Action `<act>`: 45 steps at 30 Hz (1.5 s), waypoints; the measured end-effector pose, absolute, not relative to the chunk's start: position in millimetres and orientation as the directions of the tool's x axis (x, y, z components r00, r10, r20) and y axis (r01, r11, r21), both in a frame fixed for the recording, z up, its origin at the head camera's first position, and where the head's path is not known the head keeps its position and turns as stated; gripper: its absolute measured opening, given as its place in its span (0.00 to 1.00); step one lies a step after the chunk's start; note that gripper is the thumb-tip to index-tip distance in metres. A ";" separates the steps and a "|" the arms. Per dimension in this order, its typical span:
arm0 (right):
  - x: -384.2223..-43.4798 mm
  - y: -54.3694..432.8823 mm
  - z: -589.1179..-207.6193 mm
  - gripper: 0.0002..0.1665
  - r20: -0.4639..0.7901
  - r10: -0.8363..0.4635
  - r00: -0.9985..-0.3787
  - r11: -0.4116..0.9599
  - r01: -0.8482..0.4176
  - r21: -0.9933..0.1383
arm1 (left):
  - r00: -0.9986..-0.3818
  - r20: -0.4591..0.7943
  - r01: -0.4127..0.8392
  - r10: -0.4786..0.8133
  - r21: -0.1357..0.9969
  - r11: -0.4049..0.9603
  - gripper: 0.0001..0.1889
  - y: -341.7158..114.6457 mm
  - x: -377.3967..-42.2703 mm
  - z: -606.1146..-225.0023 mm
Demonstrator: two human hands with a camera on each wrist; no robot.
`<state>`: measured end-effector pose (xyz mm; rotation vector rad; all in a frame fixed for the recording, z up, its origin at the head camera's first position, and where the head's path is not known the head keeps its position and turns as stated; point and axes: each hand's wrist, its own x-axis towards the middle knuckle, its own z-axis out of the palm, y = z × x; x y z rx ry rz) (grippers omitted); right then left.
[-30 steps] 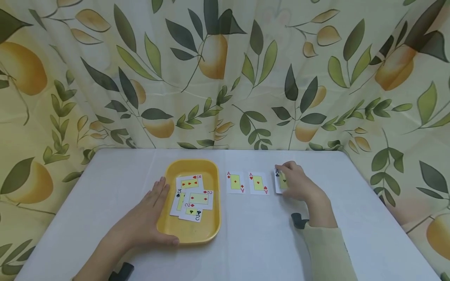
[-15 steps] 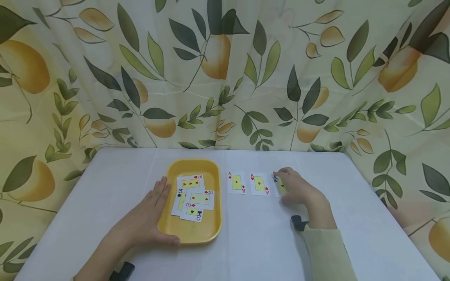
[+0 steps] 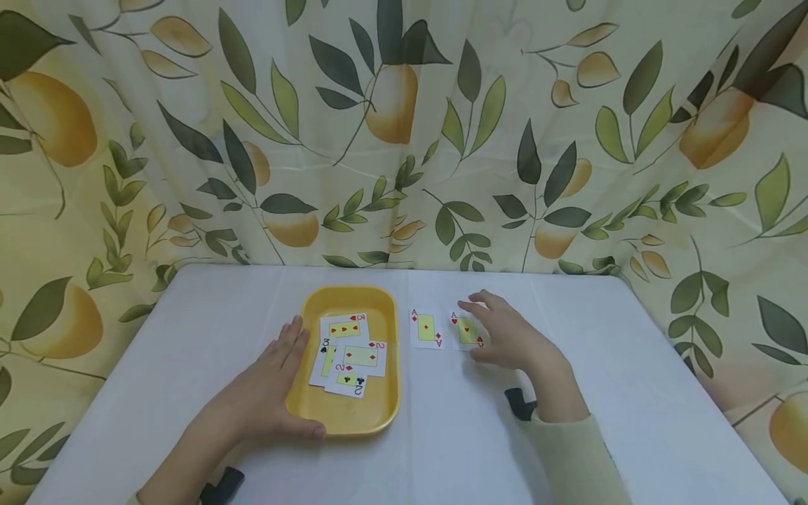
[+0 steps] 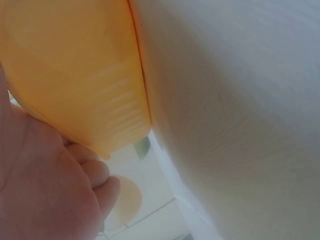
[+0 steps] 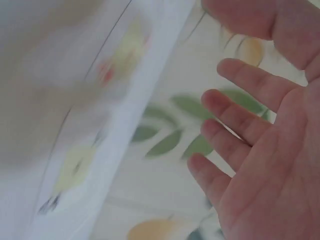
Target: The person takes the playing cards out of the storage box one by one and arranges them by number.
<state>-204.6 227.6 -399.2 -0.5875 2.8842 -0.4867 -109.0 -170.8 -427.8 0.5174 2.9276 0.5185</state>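
My left hand [image 3: 259,386] lies along the left side of a yellow tray [image 3: 372,410], fingers straight at the rim and thumb by its near edge. Inside are overlapping playing cards: a three of hearts [image 3: 344,327], a partly covered three of spades [image 3: 327,363], a two of diamonds [image 3: 361,356] and a two of clubs [image 3: 347,381]. My right hand [image 3: 514,340] hovers with spread fingers and nothing in it, overlapping the ace of hearts [image 3: 466,330]. Left of that lies an ace of diamonds [image 3: 426,330]. The ace of clubs [image 5: 75,170], hidden in the head view, shows in the right wrist view.
A white-covered table [image 3: 442,428] carries the tray and the row of aces. Behind its far edge hangs a curtain [image 3: 404,175] printed with fruit and leaves. Dark wrist mounts [image 3: 520,405] sit at both wrists.
My right hand has let go of the ace of clubs, lifted, and moved left towards the ace of hearts with its fingers spreading. The left hand stays at the tray.
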 end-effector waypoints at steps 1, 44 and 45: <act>-201.6 219.5 -396.4 0.49 -0.072 -0.426 -0.902 0.863 -0.380 -0.334 | -0.934 -0.060 0.310 0.353 0.354 0.882 0.81 -171.2 -108.8 -428.1; -147.2 29.0 -429.0 0.33 -0.105 -0.640 -0.761 0.766 -0.642 -0.019 | -0.925 -0.049 0.334 0.376 0.363 0.870 0.78 -174.1 -108.8 -426.9; -147.0 28.9 -428.4 0.33 -0.111 -0.631 -0.767 0.774 -0.632 -0.035 | -0.925 -0.050 0.334 0.376 0.362 0.870 0.78 -174.1 -108.9 -427.0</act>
